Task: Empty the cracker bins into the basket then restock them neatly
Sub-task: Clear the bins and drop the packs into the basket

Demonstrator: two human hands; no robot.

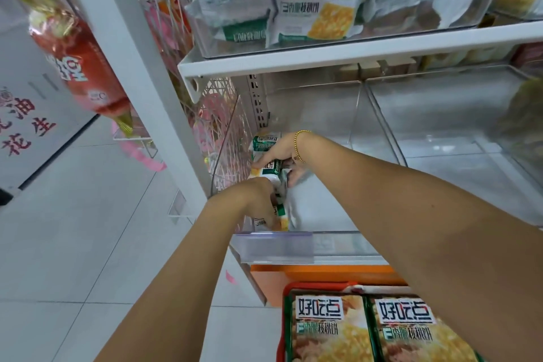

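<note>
A few cracker packs (266,140) stand on edge in a short row. They sit tight against the left wall of the clear bin (338,239) in the middle of the frame. Standing them like this leaves room for more beside them and keeps the row neat.

The right grip (279,153) wraps round the packs at the back of the row, likely so they do not tip. The left grip (259,195) pinches the front pack and seems to push it into line.

Only this short row is in the bin, so the restock looks just begun.

At the bottom right of the frame, the red basket (318,285) holds spare packs (329,329) lying flat. They are right under the arms, easy to reach.

Above the white shelf (323,56), the top bin (205,41) is full.
</note>
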